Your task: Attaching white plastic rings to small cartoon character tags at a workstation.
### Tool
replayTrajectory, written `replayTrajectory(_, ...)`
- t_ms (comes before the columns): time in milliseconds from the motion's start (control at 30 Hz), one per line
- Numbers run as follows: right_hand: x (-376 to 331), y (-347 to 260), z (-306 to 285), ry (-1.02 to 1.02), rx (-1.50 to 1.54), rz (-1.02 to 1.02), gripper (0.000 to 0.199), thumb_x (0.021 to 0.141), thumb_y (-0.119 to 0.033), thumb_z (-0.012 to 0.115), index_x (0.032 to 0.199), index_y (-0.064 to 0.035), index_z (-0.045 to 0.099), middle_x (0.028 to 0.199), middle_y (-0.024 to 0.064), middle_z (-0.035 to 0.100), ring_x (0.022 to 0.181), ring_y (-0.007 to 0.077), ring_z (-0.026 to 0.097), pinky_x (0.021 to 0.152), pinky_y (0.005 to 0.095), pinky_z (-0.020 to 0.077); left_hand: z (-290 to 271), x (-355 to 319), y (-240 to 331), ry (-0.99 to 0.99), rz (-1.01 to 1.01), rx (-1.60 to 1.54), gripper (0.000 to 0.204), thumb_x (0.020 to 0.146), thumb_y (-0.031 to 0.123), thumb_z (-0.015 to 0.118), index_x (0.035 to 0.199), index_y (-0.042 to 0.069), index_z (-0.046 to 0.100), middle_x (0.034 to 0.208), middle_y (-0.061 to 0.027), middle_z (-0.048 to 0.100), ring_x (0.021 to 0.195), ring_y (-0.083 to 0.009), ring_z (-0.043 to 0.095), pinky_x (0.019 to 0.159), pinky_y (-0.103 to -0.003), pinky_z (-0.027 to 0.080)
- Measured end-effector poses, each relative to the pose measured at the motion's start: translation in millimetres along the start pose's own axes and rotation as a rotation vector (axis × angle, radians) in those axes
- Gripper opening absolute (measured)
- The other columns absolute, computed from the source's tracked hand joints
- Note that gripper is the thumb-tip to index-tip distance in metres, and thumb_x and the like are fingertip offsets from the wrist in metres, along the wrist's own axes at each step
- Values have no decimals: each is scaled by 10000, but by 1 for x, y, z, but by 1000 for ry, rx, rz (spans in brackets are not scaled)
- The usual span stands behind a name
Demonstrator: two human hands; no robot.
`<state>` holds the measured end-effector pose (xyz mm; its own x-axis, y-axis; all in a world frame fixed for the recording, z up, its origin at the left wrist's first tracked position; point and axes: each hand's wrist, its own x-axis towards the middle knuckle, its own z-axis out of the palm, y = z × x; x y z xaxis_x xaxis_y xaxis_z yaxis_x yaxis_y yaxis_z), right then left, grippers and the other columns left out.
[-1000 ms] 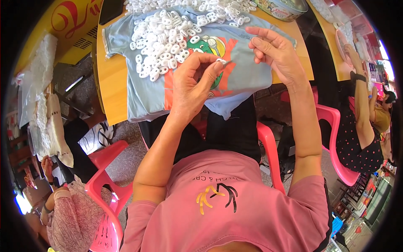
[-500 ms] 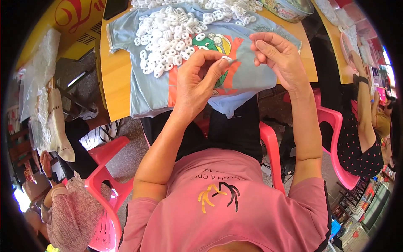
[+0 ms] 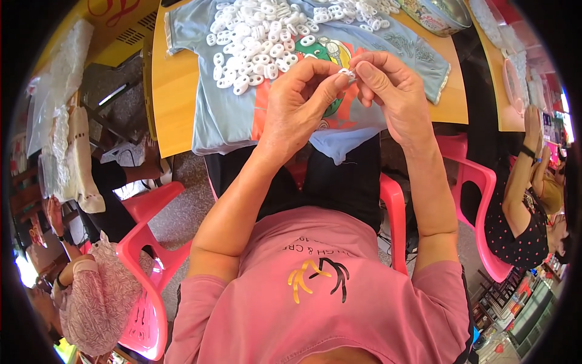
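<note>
My left hand (image 3: 294, 112) pinches a small white two-holed plastic piece (image 3: 346, 72) between thumb and forefinger. Right up against that piece are the fingertips of my right hand (image 3: 397, 100), thumb and forefinger pressed together. Whatever they grip is too small to make out. Both hands hover over a light-blue T-shirt (image 3: 224, 118) with an orange and green print, spread across the table. A heap of similar white pieces (image 3: 257, 45) lies on the shirt, just beyond my left hand.
The wooden table (image 3: 173, 109) runs under the shirt. At the far right stands a round patterned tin (image 3: 439, 15). Pink plastic chairs (image 3: 142, 267) are on both sides. Other people sit left and right; one on the right wears a dark wristband (image 3: 527, 150).
My right hand has come left and my left hand slightly right, so their fingertips now meet at the white piece. The view has shifted a little.
</note>
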<state>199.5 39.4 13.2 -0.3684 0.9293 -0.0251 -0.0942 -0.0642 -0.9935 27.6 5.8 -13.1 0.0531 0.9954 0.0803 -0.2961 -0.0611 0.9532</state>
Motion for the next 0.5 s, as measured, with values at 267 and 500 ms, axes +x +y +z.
replayTrajectory(267, 0, 0, 4, 39, 18, -14, 187, 965, -201, 606, 1044, -34, 638, 865, -10, 607, 668, 48, 520, 589, 201, 445, 2, 1, -8, 1, 60, 8, 130, 932, 115, 646, 940, -14, 629, 791, 2, 651, 716, -31, 556, 590, -203, 441)
replayTrajectory(500, -2, 2, 3, 46, -82, -51, 192, 970, -190, 596, 1048, -16, 613, 872, 11, 607, 675, 65, 536, 591, 211, 465, 3, 2, -10, 28, 82, 28, 145, 926, 130, 659, 931, -12, 629, 746, 14, 616, 683, -30, 523, 575, -205, 424)
